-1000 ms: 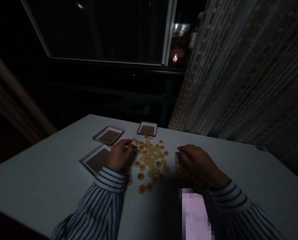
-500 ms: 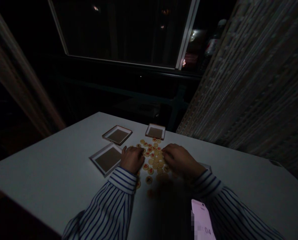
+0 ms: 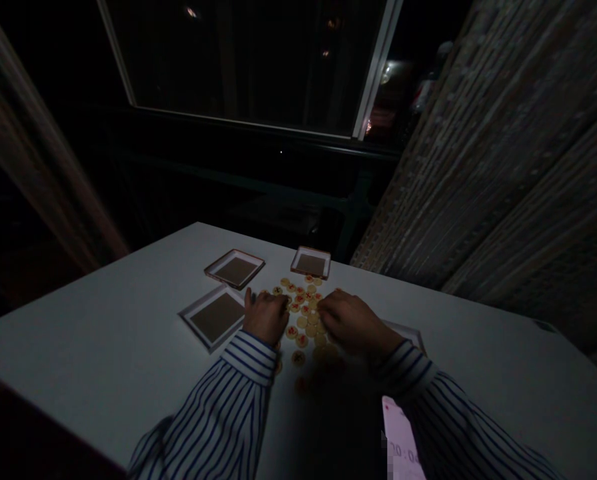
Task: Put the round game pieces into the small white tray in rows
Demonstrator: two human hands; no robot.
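Several round yellow game pieces point(image 3: 304, 313) with red marks lie scattered on a white table point(image 3: 103, 360). My left hand point(image 3: 265, 317) rests at the left edge of the pile, fingers curled over pieces. My right hand point(image 3: 351, 321) lies on the right side of the pile, fingers bent down onto the pieces. What either hand grips is hidden in the dim light. Both arms wear blue-striped white sleeves.
Three shallow square trays sit nearby: one point(image 3: 214, 317) beside my left hand, one point(image 3: 235, 269) behind it, a small one point(image 3: 311, 262) beyond the pile. Another flat tray edge point(image 3: 408, 331) shows behind my right wrist. A pink card point(image 3: 403, 440) hangs below. A dark window and curtain point(image 3: 503, 153) stand beyond.
My right hand moved left from a tray of pieces onto the loose pile. The view shifted slightly. My left hand stayed at the pile's left edge.
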